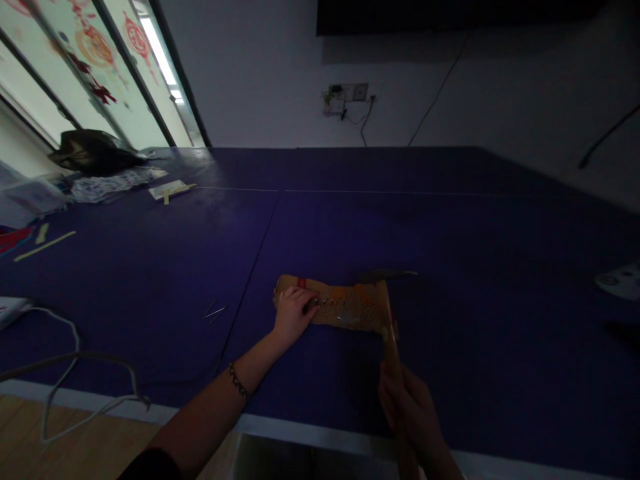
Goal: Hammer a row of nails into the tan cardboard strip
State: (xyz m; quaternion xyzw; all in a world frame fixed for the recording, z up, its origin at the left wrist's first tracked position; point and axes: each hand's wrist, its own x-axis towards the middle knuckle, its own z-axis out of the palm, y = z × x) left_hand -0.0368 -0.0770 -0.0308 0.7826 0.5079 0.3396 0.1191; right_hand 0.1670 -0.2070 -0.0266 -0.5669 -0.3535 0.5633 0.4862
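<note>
A tan board (pixel 350 308), dotted with many small holes or dark marks and crossed by a red band near its left end, lies flat on the blue table. My left hand (pixel 295 312) rests on the left part of this board. Its thumb and forefinger are pinched at a row of small shiny bits, and what they hold is too small to make out. In my right hand (pixel 410 400) is a hammer (pixel 391 340), gripped by its wooden handle. The dark hammer head is raised at the board's right end, pointing away from me.
Several thin nails (pixel 215 312) lie left of the board. A white cable (pixel 75 340) loops over the table's near left edge. Yellow strips (pixel 45 245), a white packet (pixel 170 190) and a dark bag (pixel 95 152) are farther left. A white object (pixel 620 280) sits far right.
</note>
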